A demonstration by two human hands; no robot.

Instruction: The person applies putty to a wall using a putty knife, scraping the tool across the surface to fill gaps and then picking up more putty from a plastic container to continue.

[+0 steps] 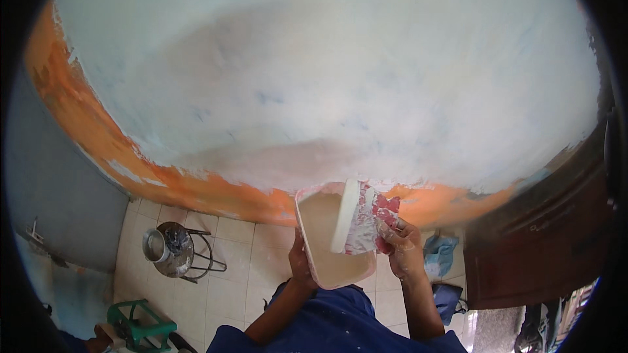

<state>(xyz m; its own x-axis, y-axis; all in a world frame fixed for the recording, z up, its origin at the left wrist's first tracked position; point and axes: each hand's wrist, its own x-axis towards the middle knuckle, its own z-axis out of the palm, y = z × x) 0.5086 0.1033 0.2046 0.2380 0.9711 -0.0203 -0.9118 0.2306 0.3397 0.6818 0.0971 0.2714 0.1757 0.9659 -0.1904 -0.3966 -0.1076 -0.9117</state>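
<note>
Clamped in the left hand point(301, 260), the tub point(347, 283) is found just to its right, and the coated spreader point(362, 222), clamped in the right hand point(404, 248), could be made to drip onto the floor point(229, 295) below by outward tilting.

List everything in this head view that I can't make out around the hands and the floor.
All in the head view:
- Left hand: most fingers hidden behind the tray.
- Spreader in the right hand: its far face is turned away.
- Wearer's feet: hidden beneath the blue shirt.
- Metal pot by the round stool: contents too small.
- Another person, lower left: cut off by the edge.
</note>
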